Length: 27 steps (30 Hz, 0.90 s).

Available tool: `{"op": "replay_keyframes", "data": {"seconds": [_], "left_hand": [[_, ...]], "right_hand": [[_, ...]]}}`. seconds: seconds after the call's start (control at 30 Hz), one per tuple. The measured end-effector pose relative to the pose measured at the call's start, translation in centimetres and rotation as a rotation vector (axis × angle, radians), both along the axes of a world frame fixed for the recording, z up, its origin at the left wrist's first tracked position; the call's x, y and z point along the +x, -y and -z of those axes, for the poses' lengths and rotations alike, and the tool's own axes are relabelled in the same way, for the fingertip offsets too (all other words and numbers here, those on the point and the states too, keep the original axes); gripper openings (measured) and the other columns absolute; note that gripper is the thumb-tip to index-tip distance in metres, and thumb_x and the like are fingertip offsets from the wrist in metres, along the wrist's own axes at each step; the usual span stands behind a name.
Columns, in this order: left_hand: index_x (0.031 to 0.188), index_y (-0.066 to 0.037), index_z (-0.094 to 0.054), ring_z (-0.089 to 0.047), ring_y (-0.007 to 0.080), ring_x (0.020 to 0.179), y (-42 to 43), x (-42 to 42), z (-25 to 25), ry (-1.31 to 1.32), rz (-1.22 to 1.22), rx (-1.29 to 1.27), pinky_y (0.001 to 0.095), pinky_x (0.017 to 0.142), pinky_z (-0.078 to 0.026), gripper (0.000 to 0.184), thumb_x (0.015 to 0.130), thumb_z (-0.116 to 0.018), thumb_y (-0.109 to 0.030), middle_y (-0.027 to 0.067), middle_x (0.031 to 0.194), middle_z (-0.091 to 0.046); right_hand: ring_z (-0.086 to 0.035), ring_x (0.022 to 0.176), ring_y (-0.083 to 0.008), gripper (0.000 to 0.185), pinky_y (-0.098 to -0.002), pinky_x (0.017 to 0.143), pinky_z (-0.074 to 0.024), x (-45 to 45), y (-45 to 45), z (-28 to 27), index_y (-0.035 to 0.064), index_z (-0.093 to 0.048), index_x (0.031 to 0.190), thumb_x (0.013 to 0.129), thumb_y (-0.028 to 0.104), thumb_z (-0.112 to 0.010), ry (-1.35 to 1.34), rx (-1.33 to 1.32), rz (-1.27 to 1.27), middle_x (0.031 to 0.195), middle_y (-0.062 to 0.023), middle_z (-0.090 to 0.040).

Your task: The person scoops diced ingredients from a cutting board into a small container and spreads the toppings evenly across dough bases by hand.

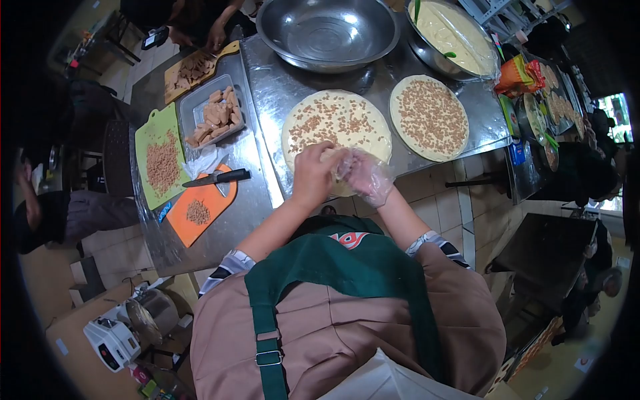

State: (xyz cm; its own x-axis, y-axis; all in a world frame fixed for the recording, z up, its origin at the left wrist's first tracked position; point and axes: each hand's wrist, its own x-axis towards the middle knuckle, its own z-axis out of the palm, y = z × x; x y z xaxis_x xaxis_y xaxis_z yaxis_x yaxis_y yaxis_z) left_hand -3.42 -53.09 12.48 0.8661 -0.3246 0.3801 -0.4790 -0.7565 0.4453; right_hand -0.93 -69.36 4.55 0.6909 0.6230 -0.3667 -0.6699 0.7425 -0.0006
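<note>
My left hand (312, 175) is bare and closed, its fingers pinching the clear plastic glove (341, 160) at the fingertip end of my right hand. My right hand (371, 179) is inside that thin glove, its fingers loosely stretched toward the left one; the crinkled plastic partly blurs them. Both hands are above the near edge of a round, pale dough base (337, 120) scattered unevenly with small brown chopped bits. To its right lies a second dough base (430, 117), more evenly covered with the same bits.
Left are an orange board (193, 223) with a knife (217, 177), a green board (160, 160) of chopped bits, and a plastic tub (212, 113) of sausage-like pieces. A steel bowl (327, 33) and a dough-filled bowl (453, 37) stand behind. Another person's hands (217, 33) are at a wooden board.
</note>
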Motion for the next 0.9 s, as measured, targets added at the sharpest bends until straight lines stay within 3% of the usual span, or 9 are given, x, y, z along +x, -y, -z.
{"op": "replay_keyframes", "data": {"seconds": [0.03, 0.1, 0.2, 0.33, 0.5, 0.57, 0.7, 0.77, 0.9], "left_hand": [[0.106, -0.013, -0.049, -0.046, 0.0227, 0.093, -0.4, -0.1, 0.1, 0.000, -0.008, -0.001, 0.0334, 0.079, -0.037, 0.050, 0.058, -0.052, 0.001, 0.0050, 0.102, -0.046], [0.110, -0.011, -0.048, -0.047, 0.0213, 0.091, -1.5, -0.9, 0.4, -0.458, -0.269, -0.628, 0.0288, 0.073, -0.041, 0.056, 0.057, -0.050, 0.009, 0.0074, 0.103, -0.045], [0.113, -0.010, -0.045, -0.047, 0.0182, 0.087, -4.2, -2.8, 1.9, -0.794, -0.401, -1.217, 0.0262, 0.074, -0.039, 0.057, 0.060, -0.047, 0.010, 0.0081, 0.109, -0.041], [0.118, -0.009, -0.038, -0.046, 0.0167, 0.086, -7.9, -6.8, 2.7, -0.859, -0.587, -1.381, 0.0257, 0.069, -0.040, 0.061, 0.062, -0.052, 0.009, 0.0079, 0.108, -0.038], [0.119, -0.009, -0.035, -0.046, 0.0164, 0.087, -10.5, -10.9, 3.1, -0.831, -0.798, -1.612, 0.0270, 0.073, -0.038, 0.061, 0.063, -0.054, 0.008, 0.0072, 0.110, -0.036], [0.118, -0.009, -0.035, -0.046, 0.0171, 0.088, -11.4, -11.8, 3.1, -0.785, -0.830, -1.649, 0.0272, 0.074, -0.039, 0.061, 0.063, -0.054, 0.009, 0.0078, 0.111, -0.036], [0.118, -0.008, -0.032, -0.044, 0.0201, 0.095, -13.9, -12.9, 3.2, -0.681, -0.869, -1.703, 0.0287, 0.078, -0.041, 0.063, 0.062, -0.056, 0.010, 0.0105, 0.114, -0.035], [0.118, -0.007, -0.030, -0.043, 0.0224, 0.100, -15.6, -13.3, 3.5, -0.604, -0.898, -1.727, 0.0296, 0.080, -0.041, 0.064, 0.062, -0.056, 0.010, 0.0122, 0.115, -0.034], [0.115, -0.005, -0.030, -0.042, 0.0235, 0.101, -20.5, -13.9, 4.0, -0.528, -0.930, -1.709, 0.0295, 0.081, -0.040, 0.062, 0.062, -0.057, 0.010, 0.0129, 0.112, -0.036]], "right_hand": [[-0.053, 0.079, -0.0181, 0.018, -0.0293, 0.073, -0.0437, 0.5, 0.2, -1.2, 0.0028, -0.049, 0.093, 0.080, 0.015, -0.045, 0.000, -0.001, -0.008, 0.085, -0.0079, -0.053], [-0.053, 0.072, -0.0166, 0.017, -0.0288, 0.070, -0.0452, 1.3, 0.5, -3.9, 0.0004, -0.051, 0.089, 0.082, 0.015, -0.045, 0.114, -0.517, 0.141, 0.078, -0.0080, -0.054], [-0.053, 0.079, -0.0141, 0.022, -0.0257, 0.073, -0.0437, 3.2, 1.4, -5.1, 0.0028, -0.054, 0.098, 0.079, 0.014, -0.050, 0.357, -1.015, 0.001, 0.088, -0.0071, -0.057], [-0.052, 0.087, -0.0119, 0.031, -0.0220, 0.077, -0.0411, 6.2, 3.3, -4.6, 0.0089, -0.054, 0.105, 0.076, 0.019, -0.056, 0.774, -1.595, -0.480, 0.101, -0.0050, -0.056], [-0.054, 0.088, -0.0161, 0.030, -0.0240, 0.079, -0.0410, 6.0, 2.3, -10.7, 0.0132, -0.056, 0.103, 0.077, 0.028, -0.055, 0.956, -1.577, -0.334, 0.097, -0.0089, -0.058], [-0.054, 0.092, -0.0213, 0.031, -0.0282, 0.080, -0.0412, 6.5, 2.0, -11.8, 0.0136, -0.056, 0.103, 0.077, 0.030, -0.052, 0.962, -2.152, -0.268, 0.101, -0.0102, -0.056], [-0.051, 0.097, -0.0252, 0.032, -0.0319, 0.084, -0.0392, 7.3, -0.1, -10.5, 0.0101, -0.055, 0.103, 0.077, 0.029, -0.052, 0.946, -2.180, -0.261, 0.108, -0.0121, -0.052], [-0.048, 0.100, -0.0257, 0.032, -0.0331, 0.086, -0.0373, 6.8, -1.4, -8.3, 0.0076, -0.054, 0.103, 0.078, 0.027, -0.051, 1.570, -2.183, -0.554, 0.110, -0.0135, -0.050], [-0.046, 0.103, -0.0255, 0.031, -0.0325, 0.087, -0.0360, 5.8, -7.4, -8.8, 0.0078, -0.054, 0.103, 0.078, 0.027, -0.051, 1.471, -2.063, -0.368, 0.112, -0.0133, -0.049]]}}
